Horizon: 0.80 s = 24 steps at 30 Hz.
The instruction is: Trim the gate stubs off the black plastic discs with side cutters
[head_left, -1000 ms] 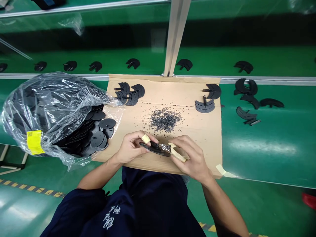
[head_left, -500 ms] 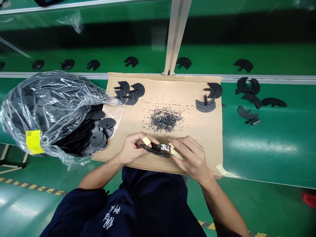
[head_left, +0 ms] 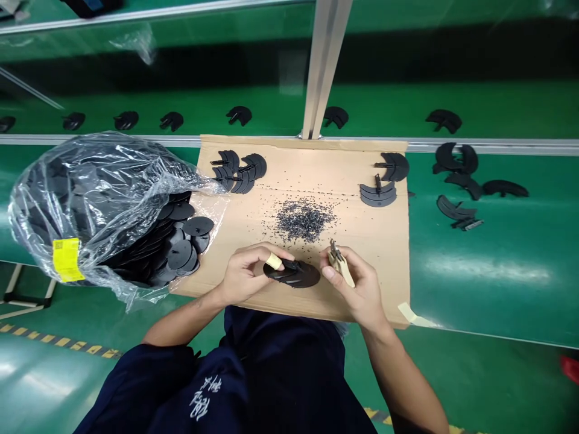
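Pinched in my left hand (head_left: 248, 271) is a black plastic disc (head_left: 301, 276), tilted low over the front of the cardboard sheet (head_left: 244, 235). One finger of that hand wears pale yellow tape. My right hand (head_left: 359, 283) grips nippers (head_left: 339, 262) with cream-coloured handles; their metal jaws point up and away, apart from the disc. Beyond both hands lies a loose pile of tiny black plastic bits (head_left: 304, 220). Whether the disc is one piece or several stacked is hard to make out.
At left, a clear plastic bag (head_left: 104, 181) spills black discs (head_left: 181, 253). Curved black offcuts (head_left: 246, 172) lie on the cardboard's far left, more offcuts (head_left: 380, 190) at its right, others (head_left: 456, 211) on the green table (head_left: 488, 253). A metal post (head_left: 323, 72) rises behind the cardboard.
The nippers have come away from the disc, moving right and turning jaws upward in my right hand. My left hand has tilted the disc so its flat face shows more.
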Motion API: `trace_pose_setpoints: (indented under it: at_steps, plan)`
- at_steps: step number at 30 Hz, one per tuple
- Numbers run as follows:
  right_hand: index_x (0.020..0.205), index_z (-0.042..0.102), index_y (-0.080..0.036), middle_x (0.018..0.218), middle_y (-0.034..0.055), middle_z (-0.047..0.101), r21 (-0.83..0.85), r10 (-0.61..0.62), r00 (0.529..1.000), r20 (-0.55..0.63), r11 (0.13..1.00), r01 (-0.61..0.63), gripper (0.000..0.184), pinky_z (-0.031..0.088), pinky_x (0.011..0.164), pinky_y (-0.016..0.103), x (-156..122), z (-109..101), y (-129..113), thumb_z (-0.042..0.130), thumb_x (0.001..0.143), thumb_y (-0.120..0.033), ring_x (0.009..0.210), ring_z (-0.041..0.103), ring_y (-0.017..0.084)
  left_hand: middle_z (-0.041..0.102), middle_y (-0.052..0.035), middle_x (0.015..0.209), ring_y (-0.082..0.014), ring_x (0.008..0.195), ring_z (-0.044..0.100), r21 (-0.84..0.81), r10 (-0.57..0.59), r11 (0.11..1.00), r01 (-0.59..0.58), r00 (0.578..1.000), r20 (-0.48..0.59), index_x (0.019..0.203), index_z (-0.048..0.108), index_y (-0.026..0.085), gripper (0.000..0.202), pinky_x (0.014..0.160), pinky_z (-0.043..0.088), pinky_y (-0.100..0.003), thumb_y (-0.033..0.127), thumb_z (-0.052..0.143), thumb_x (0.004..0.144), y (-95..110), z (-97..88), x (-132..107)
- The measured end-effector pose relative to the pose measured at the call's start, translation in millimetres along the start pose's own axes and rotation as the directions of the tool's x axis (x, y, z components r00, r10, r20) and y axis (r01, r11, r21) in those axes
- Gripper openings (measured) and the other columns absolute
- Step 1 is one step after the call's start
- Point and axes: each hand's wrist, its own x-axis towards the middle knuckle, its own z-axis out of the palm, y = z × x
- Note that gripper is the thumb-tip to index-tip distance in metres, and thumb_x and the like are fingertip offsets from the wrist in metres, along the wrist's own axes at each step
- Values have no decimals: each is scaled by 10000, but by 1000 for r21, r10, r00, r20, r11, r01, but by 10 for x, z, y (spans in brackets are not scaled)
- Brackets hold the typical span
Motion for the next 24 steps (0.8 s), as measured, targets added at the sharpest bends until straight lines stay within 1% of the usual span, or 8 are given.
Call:
trace_pose_setpoints:
  at_steps: [2, 4, 9, 12, 15, 17, 20, 24]
  plan:
    - [1073, 663, -231, 928, 40, 713, 85, 41, 996, 76, 995, -48, 298, 568, 711, 290, 5, -8, 3, 650, 975, -513, 820, 682, 184, 803, -117, 1013, -178, 903, 760, 133, 92, 987, -94, 996, 19, 889, 705, 170, 55, 775, 615, -299, 166, 721, 942, 4, -18, 18]
    - [1064, 659, -232, 951, 42, 702, 138, 84, 992, 96, 986, -97, 353, 563, 721, 297, 9, 9, 24, 646, 961, -570, 831, 668, 188, 803, -107, 1033, -183, 933, 741, 244, 186, 950, -194, 981, 57, 918, 709, 179, 71, 805, 606, -327, 113, 690, 939, -2, -28, 31]
    - [986, 665, -224, 848, 9, 631, 248, 222, 972, 71, 940, -233, 376, 496, 639, 267, 16, 110, 102, 773, 850, -557, 707, 558, 148, 795, -91, 1088, -213, 1048, 700, 407, 335, 823, -396, 917, 214, 1018, 705, 189, 250, 887, 607, -395, 2, 564, 930, -13, -31, 33]
    - [979, 652, -221, 807, -15, 585, 233, 229, 973, -23, 948, -217, 332, 465, 615, 251, 11, 152, 95, 774, 851, -501, 656, 491, 124, 774, -85, 1126, -210, 1076, 695, 468, 329, 808, -357, 933, 143, 1085, 691, 202, 296, 914, 602, -414, 1, 520, 950, 23, -69, 27]
    - [967, 643, -220, 808, -13, 599, 148, 210, 973, -97, 970, -194, 283, 486, 640, 257, -1, 180, 67, 761, 864, -456, 661, 511, 128, 762, -67, 1072, -192, 1002, 694, 518, 291, 808, -282, 954, 65, 1135, 678, 212, 234, 861, 586, -375, 70, 584, 975, 56, -104, 48]
    - [962, 641, -222, 847, 5, 645, 111, 185, 978, -92, 978, -174, 271, 524, 689, 272, -4, 198, 66, 748, 875, -455, 716, 577, 149, 755, -62, 1026, -188, 950, 683, 567, 265, 768, -297, 954, 141, 1141, 678, 210, 179, 830, 569, -359, 145, 651, 977, 39, -89, 72]
    - [992, 639, -226, 927, 32, 706, 75, 127, 990, -61, 990, -123, 251, 567, 772, 296, -4, 207, 107, 698, 921, -460, 830, 665, 185, 736, -59, 945, -171, 850, 649, 616, 244, 692, -376, 925, 290, 1055, 688, 195, 76, 759, 537, -323, 182, 648, 991, -56, -32, 114]
    - [1126, 631, -225, 968, 51, 728, -59, 9, 1000, 16, 998, -9, 208, 583, 774, 293, -26, 163, 260, 614, 994, -385, 855, 706, 195, 719, -53, 886, -155, 790, 607, 642, 207, 652, -404, 909, 362, 953, 685, 183, 115, 709, 502, -293, 153, 590, 1013, -192, -92, 196]
